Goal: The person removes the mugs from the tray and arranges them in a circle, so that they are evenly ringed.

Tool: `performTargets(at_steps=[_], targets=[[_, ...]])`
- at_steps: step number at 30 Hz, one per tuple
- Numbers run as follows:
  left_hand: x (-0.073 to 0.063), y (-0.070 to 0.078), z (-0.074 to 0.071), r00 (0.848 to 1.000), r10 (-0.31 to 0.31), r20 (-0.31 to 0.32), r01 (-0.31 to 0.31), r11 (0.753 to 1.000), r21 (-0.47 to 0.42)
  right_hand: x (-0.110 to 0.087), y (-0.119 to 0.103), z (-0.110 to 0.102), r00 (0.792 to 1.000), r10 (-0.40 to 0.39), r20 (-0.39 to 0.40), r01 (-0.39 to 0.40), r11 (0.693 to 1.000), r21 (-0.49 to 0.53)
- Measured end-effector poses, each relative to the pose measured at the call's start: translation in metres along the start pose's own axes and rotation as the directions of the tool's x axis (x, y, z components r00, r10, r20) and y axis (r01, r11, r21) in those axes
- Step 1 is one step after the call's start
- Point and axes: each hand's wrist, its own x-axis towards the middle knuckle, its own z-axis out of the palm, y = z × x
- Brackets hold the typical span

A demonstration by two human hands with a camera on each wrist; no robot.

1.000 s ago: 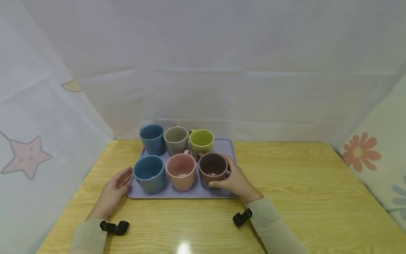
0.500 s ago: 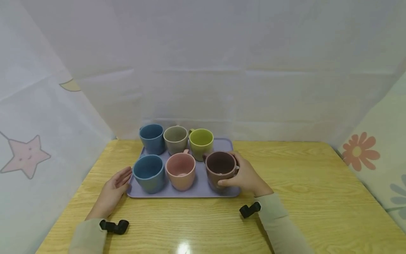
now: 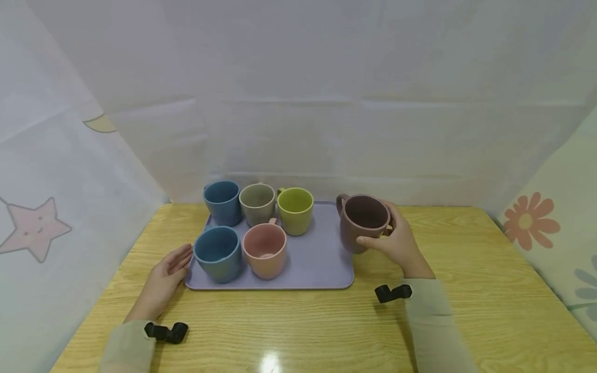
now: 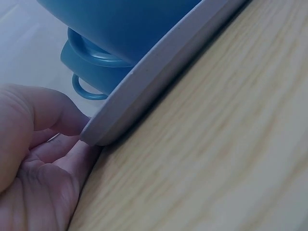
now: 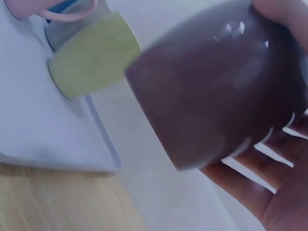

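Wood-grain table (image 3: 289, 324); on it, a lavender tray (image 3: 314, 261)

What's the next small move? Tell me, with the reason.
Probably ease the brown mug rightward and lower it onto the table: the right hand holds it raised near the right edge of the tray, with wooden tabletop beyond.

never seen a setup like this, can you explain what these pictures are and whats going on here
There's no machine: these are a person's bare hands. The wide pictures come from a camera worn on the head; the close ones come from small wrist cameras, one per wrist. On the wooden table lies a lilac tray. On it stand a front blue mug, a back blue mug, a grey mug, a yellow-green mug and a pink mug. The right hand grips a brown mug, lifted clear of the tray; the left hand touches the tray's edge.
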Motion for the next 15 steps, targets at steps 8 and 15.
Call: performTargets(at_steps=[8, 15], targets=[[0.000, -0.001, 0.000, 1.000, -0.015, -0.009, 0.015, 1.000, -0.007, 0.000, 0.013, -0.018, 0.975, 0.121, -0.186, -0.137, 0.987, -0.078], [0.002, 0.001, 0.000, 1.000, -0.029, -0.004, 0.029, 1.000, -0.004, -0.002, 0.030, -0.030, 0.931, 0.226, -0.287, -0.248, 0.968, -0.046]])
